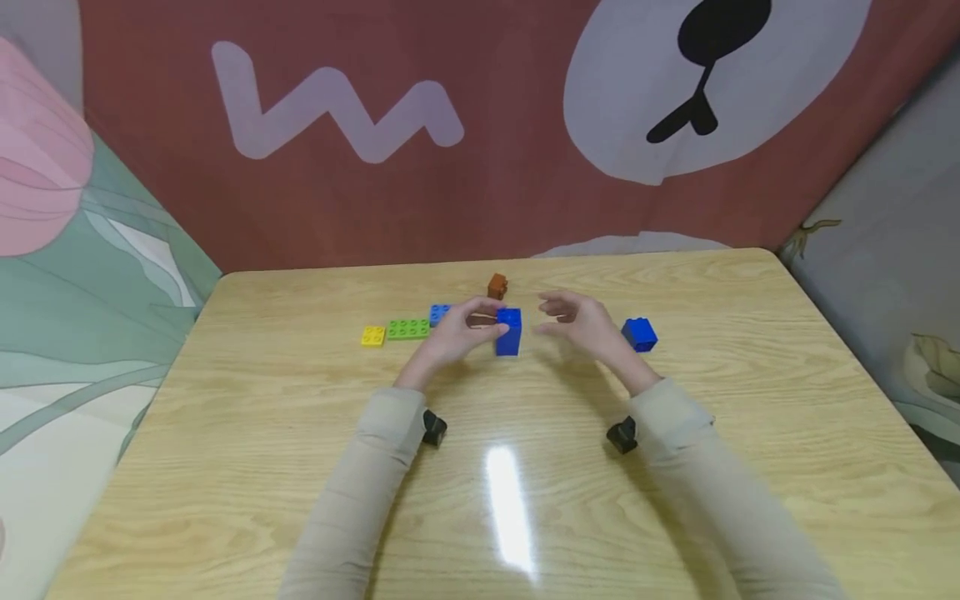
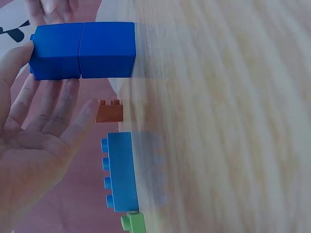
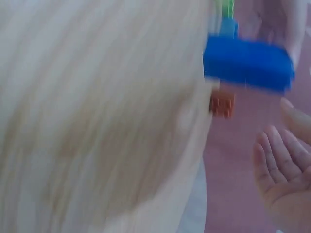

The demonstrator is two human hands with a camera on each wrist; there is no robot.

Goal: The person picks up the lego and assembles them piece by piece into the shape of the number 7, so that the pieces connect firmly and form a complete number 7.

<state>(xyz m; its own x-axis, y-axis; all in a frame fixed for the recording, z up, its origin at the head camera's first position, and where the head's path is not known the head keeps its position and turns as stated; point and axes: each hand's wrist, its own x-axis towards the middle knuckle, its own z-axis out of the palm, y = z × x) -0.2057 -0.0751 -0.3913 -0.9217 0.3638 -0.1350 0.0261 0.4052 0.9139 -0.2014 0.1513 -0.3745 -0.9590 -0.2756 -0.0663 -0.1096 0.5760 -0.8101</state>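
Two dark blue toy bricks, one on top of the other, form an upright stack (image 1: 509, 340) on the table, studs up. My left hand (image 1: 453, 333) holds the upper brick from the left, its thumb on the near side and fingers behind. In the left wrist view the seam between the bricks (image 2: 82, 51) shows plainly. Just right of the stack, my right hand (image 1: 588, 325) hovers with nothing in it, fingers slightly bent and apart from the bricks. Its palm (image 3: 291, 189) is visible in the right wrist view.
Another dark blue brick (image 1: 640, 334) lies right of the right hand. Behind the stack is a brown brick (image 1: 497, 286). To the left lie a light blue brick (image 1: 439, 314), a green brick (image 1: 408, 329) and a yellow brick (image 1: 372, 336). A printed cloth (image 1: 510, 208) hangs behind the table.
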